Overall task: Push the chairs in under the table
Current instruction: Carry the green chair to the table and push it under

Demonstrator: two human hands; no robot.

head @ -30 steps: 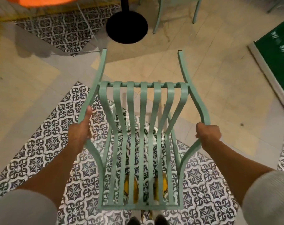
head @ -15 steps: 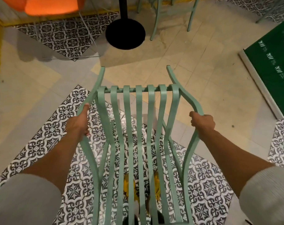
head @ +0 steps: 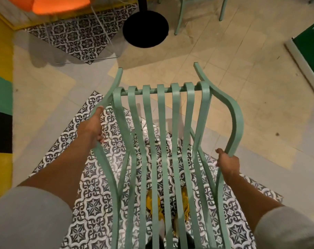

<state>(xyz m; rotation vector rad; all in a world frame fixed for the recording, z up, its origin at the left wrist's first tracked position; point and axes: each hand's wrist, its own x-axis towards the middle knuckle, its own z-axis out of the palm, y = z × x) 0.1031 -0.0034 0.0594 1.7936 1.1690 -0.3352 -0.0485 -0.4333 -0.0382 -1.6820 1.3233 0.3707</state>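
The desk's top is cut off by the upper edge — only its black round base [head: 145, 29] and a stub of the post are shown. A second green chair [head: 181, 17] beyond it is seen by its legs alone. The near end of the held chair [head: 160, 141] is lost past the bottom edge. The yellow shoes [head: 153, 203] are largely hidden behind the slats — an orange shape [head: 59, 4] at top left cannot be identified.
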